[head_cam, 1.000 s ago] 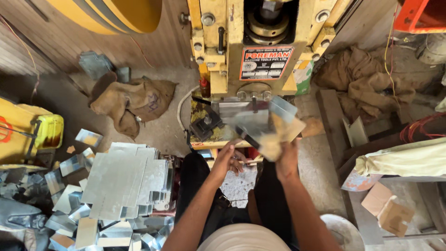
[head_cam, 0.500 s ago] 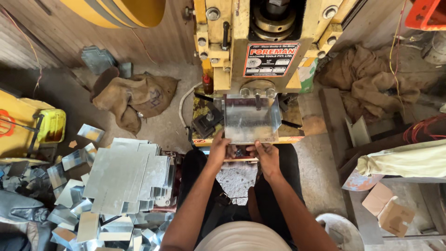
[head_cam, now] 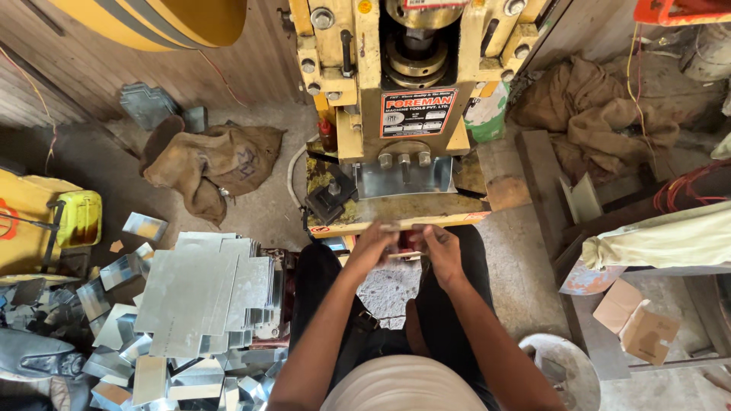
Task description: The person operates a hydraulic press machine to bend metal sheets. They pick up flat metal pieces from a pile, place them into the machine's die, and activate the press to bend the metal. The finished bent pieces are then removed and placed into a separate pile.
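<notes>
Head view: both hands, left (head_cam: 371, 247) and right (head_cam: 440, 251), pinch a thin strip (head_cam: 403, 254) (cut sheets (head_cam: 202, 293) stacked left) before the press (head_cam: 403, 91).

Left hand (head_cam: 371, 247), right hand (head_cam: 442, 251) close together ahead, fingers curled, forearms converging.

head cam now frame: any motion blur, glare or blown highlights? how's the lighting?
Head view: both hands, left hand and right hand, are slightly motion-blurred, as is the thin strip between them; the yellow press and floor are sharp. Daylight is soft and even. Mild sheen on the stacked metal sheets, not blown out. The left edge falls into shadow. Wide-angle stretch at the corners.
</notes>
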